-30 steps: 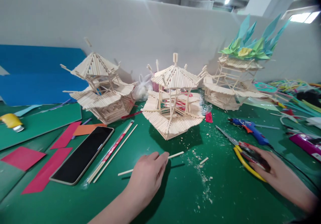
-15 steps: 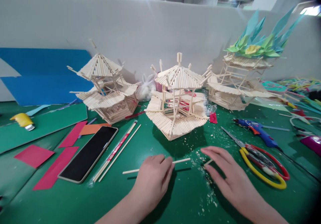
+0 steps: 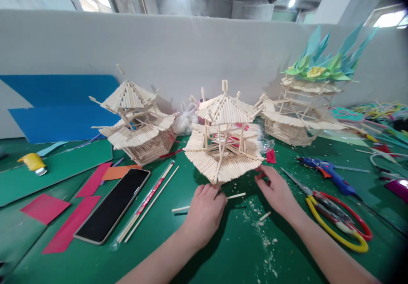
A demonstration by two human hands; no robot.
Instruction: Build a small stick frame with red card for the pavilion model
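Observation:
A pavilion model built of wooden sticks (image 3: 225,148) stands on the green table (image 3: 229,250) at the middle. My left hand (image 3: 205,209) has its fingers curled at the front lower edge of its base. My right hand (image 3: 276,190) grips the base's right lower edge with its fingertips. A long loose stick (image 3: 236,196) lies on the table, partly under my left hand. A short stick piece (image 3: 265,216) lies among wood crumbs between my forearms.
Two more stick pavilions stand left (image 3: 137,122) and right (image 3: 299,110), the right one topped with paper leaves. Yellow-and-red scissors (image 3: 338,224) and a blue glue gun (image 3: 328,171) lie right. A phone (image 3: 113,203), wrapped chopsticks (image 3: 149,199) and red paper pieces (image 3: 44,207) lie left.
My right hand left the scissors and crossed to the middle. Both hands then moved forward from the table to the base of the middle pavilion.

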